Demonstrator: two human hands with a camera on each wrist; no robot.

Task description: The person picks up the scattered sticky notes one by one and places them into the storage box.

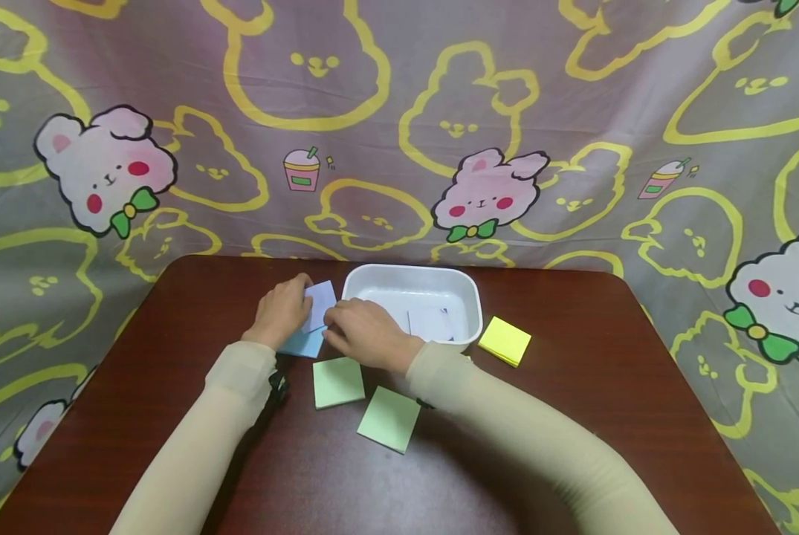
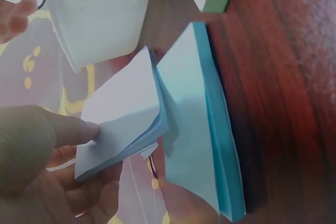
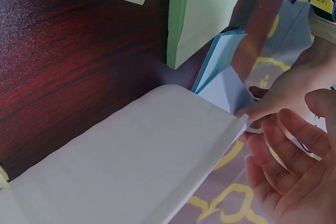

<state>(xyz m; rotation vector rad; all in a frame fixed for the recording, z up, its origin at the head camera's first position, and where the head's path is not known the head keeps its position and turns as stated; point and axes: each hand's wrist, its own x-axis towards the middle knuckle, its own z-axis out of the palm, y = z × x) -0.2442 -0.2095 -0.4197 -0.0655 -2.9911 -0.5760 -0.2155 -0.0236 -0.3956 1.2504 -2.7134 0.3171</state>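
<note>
My left hand pinches a pale lavender sticky-note pad between thumb and fingers. The pad is tilted and overlaps a light blue sticky-note pad on the table. My right hand hangs over the left end of the white tray, close to the lavender pad. In the right wrist view its fingers are loosely bent with nothing between them. Inside the tray lies a whitish pad with small dark marks along its edges.
Two light green sticky-note pads lie in front of the tray on the dark wooden table. A yellow pad is at the tray's right, and a sliver of yellow shows beside my right sleeve. A patterned cloth hangs behind the table.
</note>
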